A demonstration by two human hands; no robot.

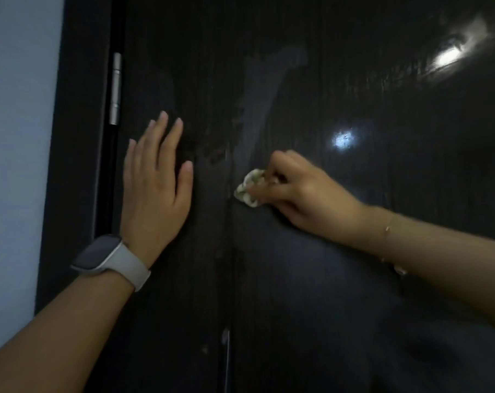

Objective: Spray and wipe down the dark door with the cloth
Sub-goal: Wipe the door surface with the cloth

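Both forearms are bare, with no sleeves in view. The left wrist carries a smartwatch (98,255) with a dark rectangular face and a pale grey band. The right wrist wears a thin gold chain bracelet (387,230) with a small bead or charm.
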